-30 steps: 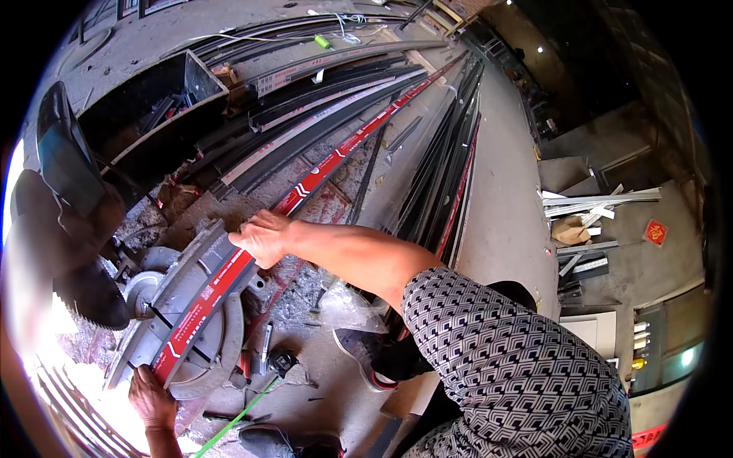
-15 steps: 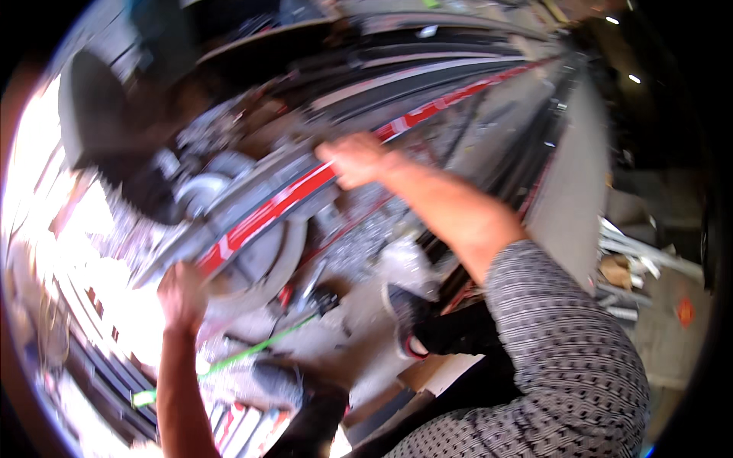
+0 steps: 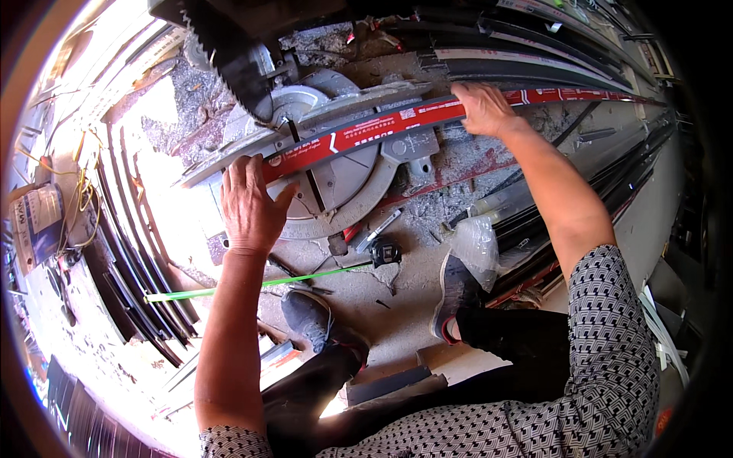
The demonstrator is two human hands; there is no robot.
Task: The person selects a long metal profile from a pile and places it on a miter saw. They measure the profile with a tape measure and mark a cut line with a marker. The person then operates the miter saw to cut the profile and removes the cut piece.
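A long dark profile bar with red printed film [image 3: 366,131] lies across the bed of a mitre saw [image 3: 355,179], against its fence. At the bar's left end, my left hand [image 3: 250,210] has its fingers over the bar and its thumb on the near side. My right hand [image 3: 485,111] is closed round the bar further right, beyond the saw bed. The toothed saw blade [image 3: 223,65] is raised above the fence, behind the bar and near my left hand. Past my right hand the bar runs on to the far right.
A tape measure [image 3: 385,252] lies before the saw with its green tape [image 3: 313,275] pulled out leftward. Dark profiles [image 3: 527,65] are stacked at the back right, with more strips [image 3: 137,244] at left. Shavings cover the floor around the saw. A clear plastic bag [image 3: 475,248] sits by my shoe.
The bar has swung flatter across the saw bed and shifted right. Both hands moved right with it, the right hand also slightly up in view. My view has turned and grown sharper.
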